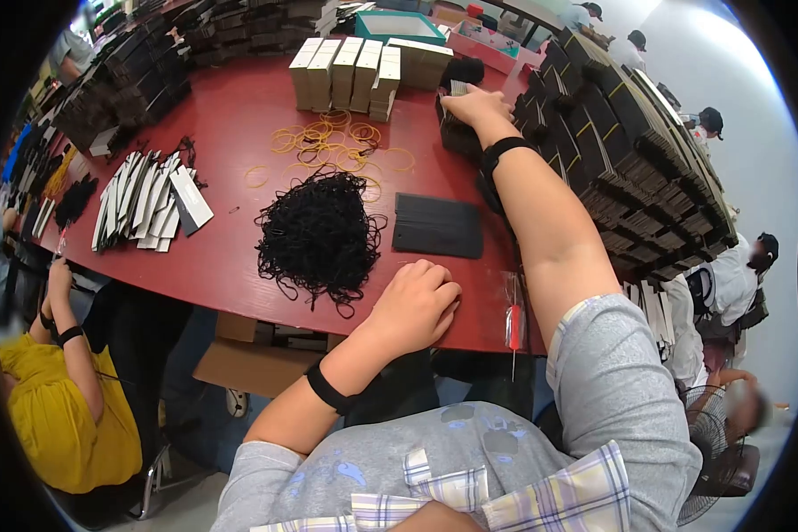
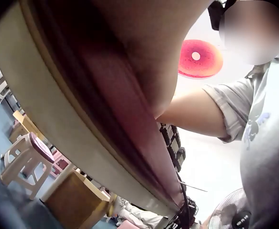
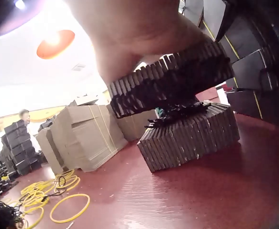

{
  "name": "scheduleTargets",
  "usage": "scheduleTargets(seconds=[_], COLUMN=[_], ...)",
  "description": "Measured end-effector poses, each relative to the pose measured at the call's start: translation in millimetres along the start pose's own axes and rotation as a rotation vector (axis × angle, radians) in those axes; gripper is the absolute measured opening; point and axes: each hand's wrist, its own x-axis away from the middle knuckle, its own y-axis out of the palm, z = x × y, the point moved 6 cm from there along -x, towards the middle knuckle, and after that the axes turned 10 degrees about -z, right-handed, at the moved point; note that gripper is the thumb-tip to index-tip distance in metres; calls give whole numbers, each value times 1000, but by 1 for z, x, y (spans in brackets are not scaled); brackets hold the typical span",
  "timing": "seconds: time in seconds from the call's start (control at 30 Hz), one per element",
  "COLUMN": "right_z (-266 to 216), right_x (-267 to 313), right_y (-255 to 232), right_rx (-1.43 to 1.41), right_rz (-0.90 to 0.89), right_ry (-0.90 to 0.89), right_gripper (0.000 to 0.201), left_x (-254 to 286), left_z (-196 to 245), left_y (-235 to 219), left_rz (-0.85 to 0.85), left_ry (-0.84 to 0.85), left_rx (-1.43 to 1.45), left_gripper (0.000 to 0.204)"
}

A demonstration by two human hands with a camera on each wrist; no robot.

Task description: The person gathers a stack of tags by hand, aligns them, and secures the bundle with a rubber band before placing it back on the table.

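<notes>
My right hand (image 1: 481, 108) reaches to the far right of the table and grips a bundle of dark flat pieces (image 3: 173, 78), thumb at one end. In the right wrist view the bundle is tilted above a second bundle (image 3: 191, 139), with black strings between the two. My left hand (image 1: 417, 303) rests on the table's front edge, fingers loosely bent and holding nothing. Just beyond it lies a flat black card (image 1: 437, 225). A heap of black elastic loops (image 1: 319, 235) sits left of the card.
Yellow rubber bands (image 1: 328, 142) lie before upright white-topped stacks (image 1: 350, 75). Tall strapped stacks of black pieces (image 1: 621, 133) stand along the right. White tags (image 1: 146, 204) are spread at left. A red-handled tool (image 1: 513, 326) lies at the front edge. Another person (image 1: 71, 399) sits at left.
</notes>
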Motion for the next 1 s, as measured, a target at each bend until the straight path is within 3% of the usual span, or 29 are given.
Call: scheduleTargets(seconds=[0.17,0.47,0.6,0.7,0.8,0.93,1.0], right_z=[5,3,-16,-36,-23,45,91], right_x=[-10,0,27,81,159,234,254], right_y=[9,3,-12,14,40,30,14], right_rx=[10,75,57,108,229,136,9], right_rz=[113,50,359,198,51,-138,-125], right_ry=[-62,-49,-139,-380,-654,-848,-904], right_gripper=[72,77,71,56,52,50,45], left_x=[0,-3,-4,-4,-3,-5,-4], left_z=[2,1,-1,3,2,5,4], left_y=[0,-1,-1,-2,0,-4,-1], left_rz=[10,-16,-18,-5,-19,17,-3], left_ry=[-5,-22,-18,-18,2,18,-12], left_rx=[-13,-2,22,7,-24,50,39], left_gripper=[16,16,15,13,14,14,15])
